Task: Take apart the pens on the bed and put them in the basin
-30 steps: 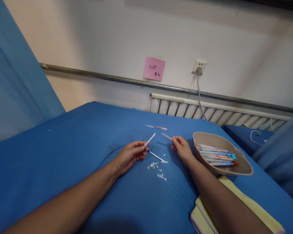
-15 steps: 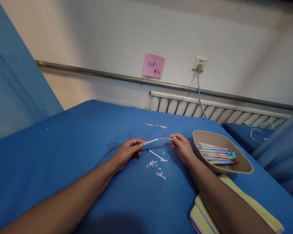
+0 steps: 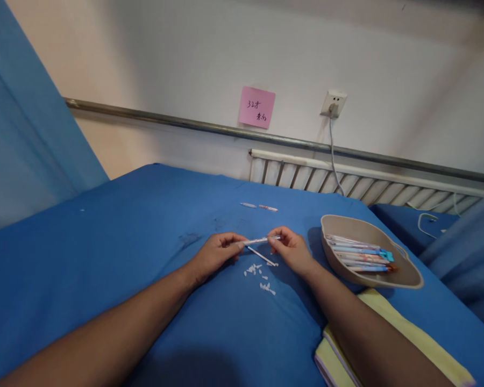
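My left hand (image 3: pixel 218 253) is closed, pinching the end of a white pen refill that is mostly hidden. Around the refill sits a clear, patterned pen barrel (image 3: pixel 258 240), its far end gripped between the thumb and fingers of my right hand (image 3: pixel 292 250). Just below them, another white pen refill (image 3: pixel 262 255) with a dark tip lies slanted on the blue sheet (image 3: pixel 177 215). Several small white pen tips (image 3: pixel 252 270) are scattered nearer to me. Beyond my hands lie a bluish pen barrel (image 3: pixel 248 205) and a patterned pen barrel (image 3: pixel 268 208).
At right stands a beige basket (image 3: pixel 409 275) holding several pens (image 3: pixel 358 252). A folded yellow cloth (image 3: pixel 407 328) lies under my right forearm. Behind the bed are a radiator (image 3: pixel 302 174), a metal rail (image 3: pixel 193 123), and a socket (image 3: pixel 334 104) with a cable; a blue curtain (image 3: pixel 28 118) hangs left.
My hands have come closer together. The clear barrel in my right hand has slid left over the white refill, which earlier showed between my hands.
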Demonstrator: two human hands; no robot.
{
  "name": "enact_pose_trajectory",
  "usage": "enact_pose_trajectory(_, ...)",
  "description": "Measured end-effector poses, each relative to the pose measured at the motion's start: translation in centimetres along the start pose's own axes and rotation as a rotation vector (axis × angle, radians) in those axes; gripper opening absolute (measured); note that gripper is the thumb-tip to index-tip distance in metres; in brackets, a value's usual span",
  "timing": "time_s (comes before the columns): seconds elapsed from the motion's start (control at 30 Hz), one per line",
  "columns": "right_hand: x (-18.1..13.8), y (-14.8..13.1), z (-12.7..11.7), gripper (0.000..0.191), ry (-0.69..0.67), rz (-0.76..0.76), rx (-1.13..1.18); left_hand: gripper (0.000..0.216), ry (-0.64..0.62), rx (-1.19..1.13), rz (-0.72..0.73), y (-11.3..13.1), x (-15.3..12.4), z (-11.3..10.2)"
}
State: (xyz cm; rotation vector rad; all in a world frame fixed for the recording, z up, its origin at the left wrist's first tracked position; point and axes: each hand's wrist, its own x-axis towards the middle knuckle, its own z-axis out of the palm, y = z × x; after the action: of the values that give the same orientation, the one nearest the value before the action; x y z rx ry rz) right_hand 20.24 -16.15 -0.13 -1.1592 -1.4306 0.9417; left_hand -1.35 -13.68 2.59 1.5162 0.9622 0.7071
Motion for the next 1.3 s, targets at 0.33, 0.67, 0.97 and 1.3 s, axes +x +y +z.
enact_pose_trajectory(0.33, -1.08, -0.83, 0.43, 0.017, -0.118, -0.16, -0.304, 0.034, -0.004, 0.038, -0.014, 0.73, -0.39, 0.31)
enact_pose_trajectory(0.67, -1.0, -0.63, 0.28, 0.016, -0.124, -0.04, -0.233, 0.03, -0.043, 0.028, 0.017, 0.41, -0.43, 0.31)
enact_pose_trajectory(0.97, -0.93, -0.99, 0.51, 0.019, -0.176, 0.042, -0.131, 0.022, -0.017, 0.057, 0.091, 0.32, -0.53, 0.51)
enact_pose_trajectory(1.3, -0.83, -0.86, 0.64, 0.022, -0.047, -0.079, -0.217, 0.043, 0.046, -0.061, 0.036, 0.54, -0.36, 0.73)
